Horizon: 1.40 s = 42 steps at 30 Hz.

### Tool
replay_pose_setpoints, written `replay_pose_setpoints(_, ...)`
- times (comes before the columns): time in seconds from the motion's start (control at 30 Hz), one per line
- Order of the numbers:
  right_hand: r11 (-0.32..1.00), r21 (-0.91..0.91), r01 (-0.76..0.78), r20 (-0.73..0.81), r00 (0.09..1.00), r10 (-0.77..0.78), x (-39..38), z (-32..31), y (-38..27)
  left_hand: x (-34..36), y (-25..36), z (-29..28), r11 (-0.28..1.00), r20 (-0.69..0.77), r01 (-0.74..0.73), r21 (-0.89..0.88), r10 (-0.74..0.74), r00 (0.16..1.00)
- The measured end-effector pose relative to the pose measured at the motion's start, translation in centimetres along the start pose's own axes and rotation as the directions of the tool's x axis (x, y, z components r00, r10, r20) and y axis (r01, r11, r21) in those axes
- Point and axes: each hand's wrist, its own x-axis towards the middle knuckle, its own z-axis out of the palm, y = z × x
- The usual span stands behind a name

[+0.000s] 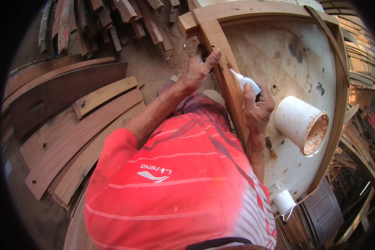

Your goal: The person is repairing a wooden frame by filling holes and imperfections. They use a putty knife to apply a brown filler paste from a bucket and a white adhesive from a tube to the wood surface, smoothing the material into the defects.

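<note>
My right hand (257, 109) is closed round a small white squeeze bottle (248, 84) with a long thin nozzle, which looks like a glue bottle. The nozzle tip points at a dark reddish-brown spot (229, 66) on the near rail of a wooden frame (223, 50). Against the outer edge of that same rail is my left hand (198, 71). Its thumb lies up at the wood, while its other fingers curl down beside the rail, partly hidden.
Inside the frame, on a stained pale panel (279, 62), a white bucket (298, 121) lies tilted, crusted reddish-brown inside. A smaller white pail (284, 202) is lower right. Boards (87, 121) lie at left; wood strips (108, 21) are piled behind. A grey panelled door (323, 210) leans at lower right.
</note>
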Motion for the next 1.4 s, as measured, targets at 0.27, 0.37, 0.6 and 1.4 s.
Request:
replay_pose_setpoints(0.27, 1.000, -0.003, -0.016, -0.012, 1.000, 0.016, 0.0, 0.1, -0.3, 0.1, -0.1, 0.0, 1.000, 0.011, 0.009, -0.001, -0.009, 1.000)
replay_pose_setpoints(0.37, 1.000, -0.007, 0.014, -0.006, 1.000, -0.015, 0.0, 0.0, 0.0, 0.0, 0.0, 0.1, 1.000, 0.014, 0.018, -0.013, -0.018, 1.000)
replay_pose_setpoints(0.6, 0.999, 0.016, -0.033, -0.013, 0.999, 0.033, -0.2, 0.0, 0.0, 0.1, -0.3, -0.2, 1.000, 0.021, 0.016, 0.026, -0.016, 1.000)
replay_pose_setpoints(1.4, 0.999, 0.030, -0.024, -0.009, 1.000, 0.025, -0.5, -0.2, -0.8, 0.0, -0.2, -0.1, 0.998, 0.009, -0.014, 0.067, 0.013, 1.000)
